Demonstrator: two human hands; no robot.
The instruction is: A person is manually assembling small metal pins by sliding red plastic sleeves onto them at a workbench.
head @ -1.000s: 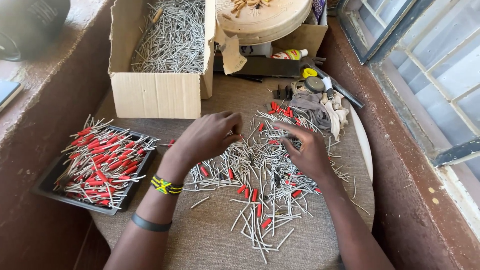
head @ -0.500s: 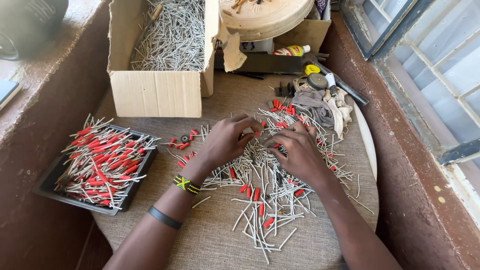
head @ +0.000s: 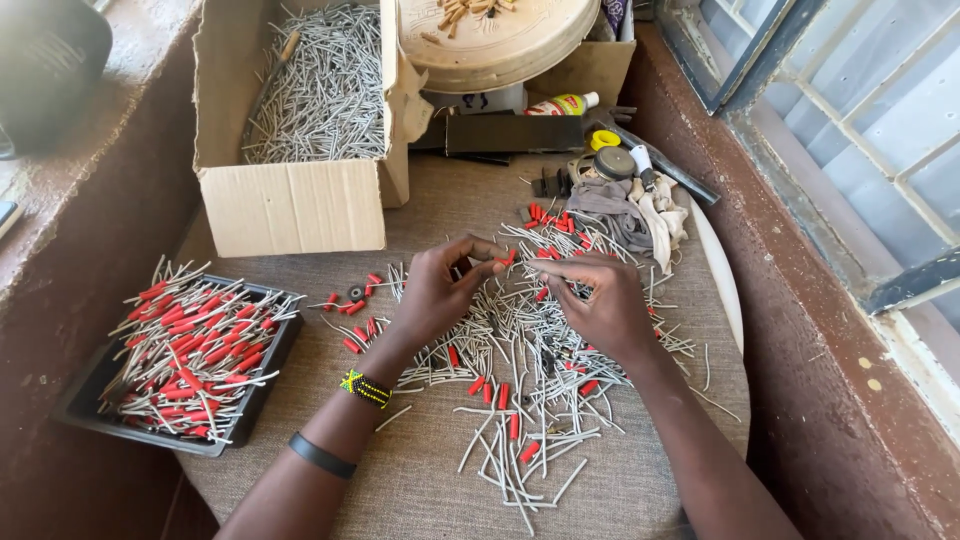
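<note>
A round table [head: 420, 480] covered with a coarse grey-brown cloth is set in a corner between a reddish-brown ledge [head: 90, 230] on one side and a window frame [head: 850, 200] with pale panes on the other. Two hands are seen from above, meeting over the middle of the cloth: the left hand [head: 432, 297] and the right hand [head: 603, 303] are brought together, fingertips pinched on one thin grey stick [head: 535, 264] held level between them, just above a loose heap of grey sticks and red tubes [head: 520, 370] — too many and too tangled to be counted. Two bands are worn on the left forearm, one beaded [head: 365, 388], one plain black [head: 320, 455]. One black tray [head: 150, 350], at the table's left edge, is piled with sticks already carrying red tubes. One open cardboard box [head: 300, 190] at the back holds bare grey sticks only. One round wooden disc [head: 500, 40] is cut off by the top edge, small pale pieces lying on it. Behind the heap a bundle of grey and cream rags [head: 640, 210], one yellow-topped bottle [head: 560, 104] lying on its side, and a few small round lids are grouped — their exact kind cannot be made out. A dark object [head: 50, 70] on the ledge is cropped at the upper left. Whether the stick between the fingers already bears a tube is hidden by the fingertips.
</note>
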